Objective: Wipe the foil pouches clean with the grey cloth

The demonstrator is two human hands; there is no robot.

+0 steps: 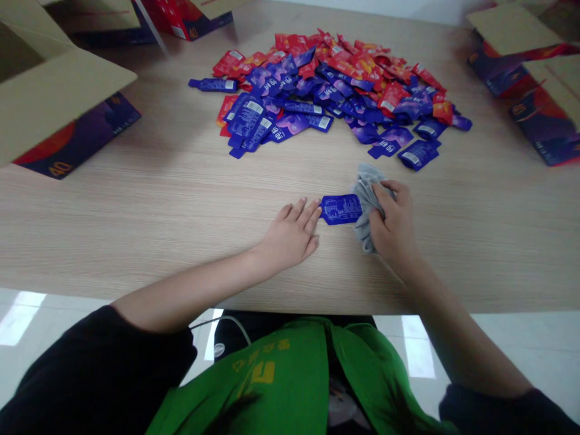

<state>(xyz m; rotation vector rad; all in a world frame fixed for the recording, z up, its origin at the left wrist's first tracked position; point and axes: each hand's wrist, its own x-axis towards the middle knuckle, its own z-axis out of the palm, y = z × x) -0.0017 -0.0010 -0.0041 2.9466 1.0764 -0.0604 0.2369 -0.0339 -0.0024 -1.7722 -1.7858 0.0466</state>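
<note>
A dark blue pouch [341, 209] lies flat on the wooden tabletop [158, 226], between the person's two hands and on the near side of the heap of red and blue pouches [330, 84], which spreads around 12 o'clock from it. The left hand [290, 238] reaches in from 8 o'clock, palm down and unclenched, with its fingertips at the pouch's narrow tip; this light touch probably steadies the pouch against sliding. The right hand [399, 226], coming from about 4 o'clock, has its thumb and fingers closed on a bunched grey cloth [365, 205]. The cloth covers the opposite end of the pouch, likely so that the soft fabric, rather than bare fingers, bears on the film there. Whether the right fingers also pinch the pouch through the folds cannot be told.

The pouch's long axis runs from 9 to 3 o'clock, roughly parallel to the near table edge. Its narrow tip points to 9 o'clock and its wider body to 3, where the end is hidden. A panel of small print faces up. Open cartons stand farther out, one [97, 130] towards 10 o'clock and another [544, 124] towards 2.
</note>
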